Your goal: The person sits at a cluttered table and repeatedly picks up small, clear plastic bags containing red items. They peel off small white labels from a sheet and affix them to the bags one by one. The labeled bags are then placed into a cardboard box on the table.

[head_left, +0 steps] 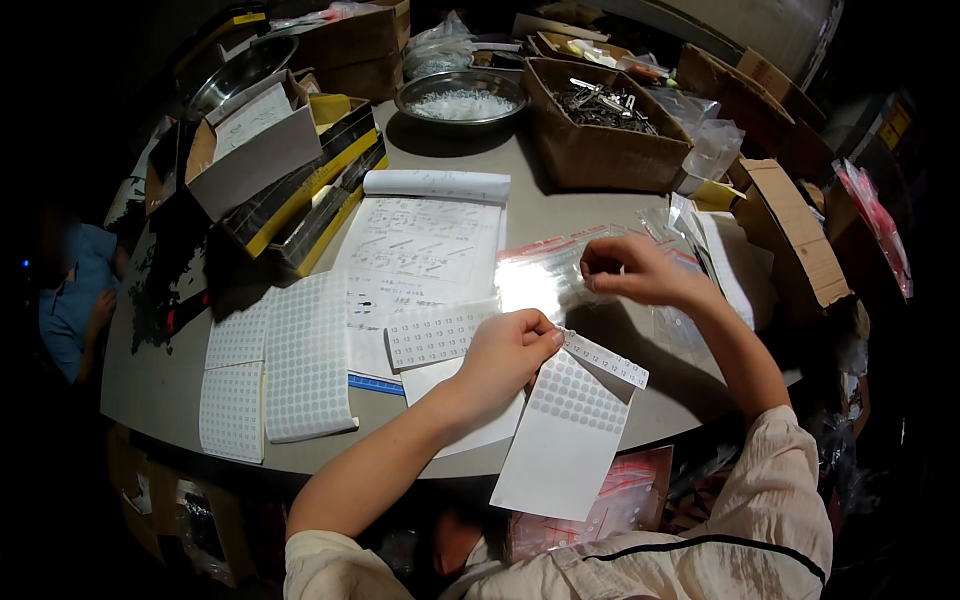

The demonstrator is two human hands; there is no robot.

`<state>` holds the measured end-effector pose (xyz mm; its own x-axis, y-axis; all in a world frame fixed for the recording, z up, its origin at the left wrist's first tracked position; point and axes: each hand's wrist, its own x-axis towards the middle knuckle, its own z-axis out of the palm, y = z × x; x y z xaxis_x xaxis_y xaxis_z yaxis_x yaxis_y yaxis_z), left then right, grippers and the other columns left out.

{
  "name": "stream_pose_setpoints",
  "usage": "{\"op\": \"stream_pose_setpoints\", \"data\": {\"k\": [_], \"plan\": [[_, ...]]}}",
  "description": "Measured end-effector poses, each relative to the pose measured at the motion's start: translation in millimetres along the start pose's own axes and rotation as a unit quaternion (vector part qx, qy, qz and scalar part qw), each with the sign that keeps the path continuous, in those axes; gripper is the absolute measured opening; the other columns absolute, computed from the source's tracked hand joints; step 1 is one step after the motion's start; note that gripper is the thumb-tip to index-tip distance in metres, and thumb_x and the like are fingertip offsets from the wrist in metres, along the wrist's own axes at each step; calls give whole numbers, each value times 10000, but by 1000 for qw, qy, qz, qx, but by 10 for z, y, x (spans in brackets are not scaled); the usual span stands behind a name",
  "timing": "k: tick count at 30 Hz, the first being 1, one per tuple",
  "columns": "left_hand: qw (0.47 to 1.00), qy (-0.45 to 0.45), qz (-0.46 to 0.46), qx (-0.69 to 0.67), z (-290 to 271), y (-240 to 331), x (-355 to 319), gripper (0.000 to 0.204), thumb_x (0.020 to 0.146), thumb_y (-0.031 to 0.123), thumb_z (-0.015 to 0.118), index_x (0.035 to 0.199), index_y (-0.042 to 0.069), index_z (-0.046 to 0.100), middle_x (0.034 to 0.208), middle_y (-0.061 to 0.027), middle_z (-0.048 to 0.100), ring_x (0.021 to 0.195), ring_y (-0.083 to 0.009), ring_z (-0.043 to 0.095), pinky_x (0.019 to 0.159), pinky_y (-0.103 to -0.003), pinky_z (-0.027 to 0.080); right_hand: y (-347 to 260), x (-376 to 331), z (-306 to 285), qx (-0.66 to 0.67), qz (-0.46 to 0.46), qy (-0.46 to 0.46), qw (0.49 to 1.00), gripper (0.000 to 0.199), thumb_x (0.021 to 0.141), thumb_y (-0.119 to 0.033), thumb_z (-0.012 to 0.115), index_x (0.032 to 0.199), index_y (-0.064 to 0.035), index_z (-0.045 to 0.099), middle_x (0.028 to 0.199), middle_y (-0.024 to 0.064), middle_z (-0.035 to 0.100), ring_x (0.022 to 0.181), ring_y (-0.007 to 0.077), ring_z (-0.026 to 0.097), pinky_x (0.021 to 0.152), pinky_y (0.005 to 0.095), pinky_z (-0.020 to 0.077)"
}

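Observation:
My left hand point(505, 362) pinches the top of a white sticker sheet point(560, 450), which hangs over the table's front edge. Its folded-back upper strip carries printed labels, with rows of grey round spots below. Beside that hand lies another printed sticker sheet point(430, 335), partly hidden by the hand. My right hand point(640, 272) is over a stack of clear zip bags point(545, 280) with red seal lines. Its thumb and fingers are curled together; whatever they may hold is too small to make out. Strong glare covers part of the bags.
A handwritten notepad point(430, 235) lies mid-table, with more sticker sheets point(305, 360) to its left. Farther back stand a metal bowl point(462, 98) of small clear pieces and a cardboard box point(610, 145) of dark metal parts. Black-yellow boxes point(310, 200) fill the left. A person point(75, 295) is at far left.

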<state>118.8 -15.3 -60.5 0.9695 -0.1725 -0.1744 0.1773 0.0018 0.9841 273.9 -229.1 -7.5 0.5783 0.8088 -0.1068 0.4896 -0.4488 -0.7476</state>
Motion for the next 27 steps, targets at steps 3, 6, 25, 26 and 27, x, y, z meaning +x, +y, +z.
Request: {"op": "stream_pose_setpoints", "data": {"k": [3, 6, 25, 26, 27], "plan": [[1000, -11, -7, -28, -7, -32, 14, 164, 976, 150, 656, 923, -5, 672, 766, -13, 667, 671, -55, 566, 581, -237, 439, 112, 240, -165, -84, 50, -55, 994, 219, 877, -178, 689, 974, 13, 644, 822, 77, 664, 769, 163, 586, 719, 350, 494], [1000, -13, -3, -13, -18, -72, 37, 187, 973, 164, 662, 951, -20, 688, 795, -22, 687, 699, -65, 593, 613, -244, 472, 233, 367, -154, -160, 49, -55, 984, 241, 859, -186, 701, 990, 13, 666, 850, 141, 685, 784, 250, 633, 735, 395, 510], [1000, -9, 6, 13, -26, -91, 48, 242, 966, 192, 654, 1006, -37, 722, 875, -46, 719, 796, -96, 644, 717, -270, 527, 356, 461, 63, -395, -214, 91, 889, 257, 838, -96, 739, 1009, -8, 568, 923, 182, 661, 939, 394, 640, 805, 479, 511], [1000, -4, 11, 17, -24, -94, 45, 235, 966, 188, 655, 1003, -34, 721, 872, -47, 719, 793, -95, 642, 714, -269, 526, 399, 468, 55, -398, -145, 107, 899, 284, 835, -118, 755, 1018, -9, 567, 927, 184, 665, 939, 398, 641, 805, 482, 513], [1000, 0, 17, 22, -23, -96, 43, 228, 966, 185, 655, 1000, -31, 719, 869, -47, 718, 790, -95, 639, 711, -269, 525, 440, 469, 24, -400, -75, 122, 905, 312, 832, -141, 770, 1027, -10, 565, 930, 186, 669, 938, 402, 643, 804, 485, 514]]}}
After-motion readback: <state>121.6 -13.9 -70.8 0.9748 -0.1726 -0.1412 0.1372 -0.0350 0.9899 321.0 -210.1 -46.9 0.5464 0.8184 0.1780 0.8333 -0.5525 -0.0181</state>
